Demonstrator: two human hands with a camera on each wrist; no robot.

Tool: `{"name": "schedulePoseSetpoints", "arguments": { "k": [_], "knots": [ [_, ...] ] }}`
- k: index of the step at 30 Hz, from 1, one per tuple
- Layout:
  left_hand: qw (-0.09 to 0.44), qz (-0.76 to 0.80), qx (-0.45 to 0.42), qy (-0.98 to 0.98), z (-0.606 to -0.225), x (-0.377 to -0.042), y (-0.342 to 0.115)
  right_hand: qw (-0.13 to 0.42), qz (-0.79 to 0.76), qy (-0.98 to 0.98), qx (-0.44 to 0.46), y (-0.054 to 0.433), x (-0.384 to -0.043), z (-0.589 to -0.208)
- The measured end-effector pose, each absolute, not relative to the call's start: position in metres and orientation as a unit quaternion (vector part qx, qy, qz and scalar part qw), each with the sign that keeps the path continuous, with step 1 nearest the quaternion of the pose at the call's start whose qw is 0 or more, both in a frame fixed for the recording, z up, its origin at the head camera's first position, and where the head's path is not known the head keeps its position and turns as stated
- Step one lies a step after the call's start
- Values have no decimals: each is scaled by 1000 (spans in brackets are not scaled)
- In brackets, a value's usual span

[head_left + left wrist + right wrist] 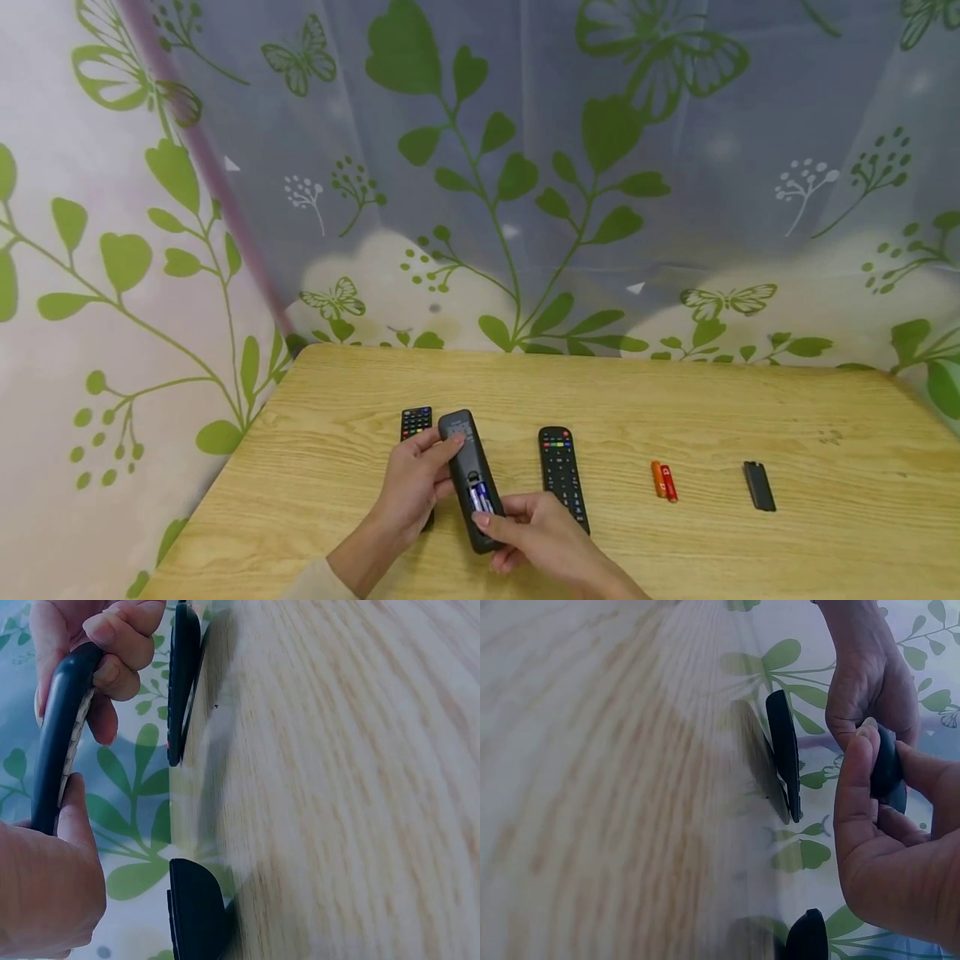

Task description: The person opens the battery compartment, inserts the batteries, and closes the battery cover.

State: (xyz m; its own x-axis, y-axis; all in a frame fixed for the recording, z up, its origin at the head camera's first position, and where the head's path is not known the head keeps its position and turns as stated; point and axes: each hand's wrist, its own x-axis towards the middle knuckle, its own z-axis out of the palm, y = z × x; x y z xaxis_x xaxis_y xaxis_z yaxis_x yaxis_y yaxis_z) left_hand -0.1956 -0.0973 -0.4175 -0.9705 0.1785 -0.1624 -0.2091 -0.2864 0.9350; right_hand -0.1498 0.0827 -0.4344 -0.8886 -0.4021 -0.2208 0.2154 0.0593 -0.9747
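Observation:
Both hands hold a black remote control above the table, its back turned up toward the head camera. Its battery compartment lies uncovered, with silver-blue batteries inside. My left hand grips the upper part, thumb across the back. My right hand pinches the lower end, its thumb at the bottom of the compartment. In the left wrist view the remote appears edge-on, with its buttons facing away from the palm side. The right wrist view shows its end between the right fingers and thumb.
On the wooden table, a second remote lies partly behind my left hand and a third remote lies right of the held one. Farther right are orange and red batteries and a black battery cover. Patterned cloth hangs behind.

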Motion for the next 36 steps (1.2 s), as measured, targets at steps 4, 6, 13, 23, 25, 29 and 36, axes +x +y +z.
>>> {"name": "schedulePoseSetpoints", "arguments": {
  "k": [4, 6, 13, 23, 25, 29, 36],
  "knots": [
    [120, 791, -17, 600, -418, -195, -97, 219, -677, 698, -78, 84, -148, -436],
    [120, 787, -19, 605, -418, -195, -97, 218, -673, 702, -79, 83, -147, -437],
    [121, 792, -18, 598, -416, -193, -97, 226, -675, 699, -74, 85, -144, -437],
    [132, 792, -21, 595, -418, -193, -98, 232, -682, 690, -68, 88, -143, -439],
    [134, 792, -17, 596, -419, -192, -98, 234, -679, 693, -69, 90, -142, -438],
    [137, 796, -8, 590, -418, -191, -96, 227, -671, 701, -77, 94, -141, -434],
    [138, 800, -12, 583, -415, -190, -92, 220, -682, 695, -55, 92, -138, -431]
  ]
}}
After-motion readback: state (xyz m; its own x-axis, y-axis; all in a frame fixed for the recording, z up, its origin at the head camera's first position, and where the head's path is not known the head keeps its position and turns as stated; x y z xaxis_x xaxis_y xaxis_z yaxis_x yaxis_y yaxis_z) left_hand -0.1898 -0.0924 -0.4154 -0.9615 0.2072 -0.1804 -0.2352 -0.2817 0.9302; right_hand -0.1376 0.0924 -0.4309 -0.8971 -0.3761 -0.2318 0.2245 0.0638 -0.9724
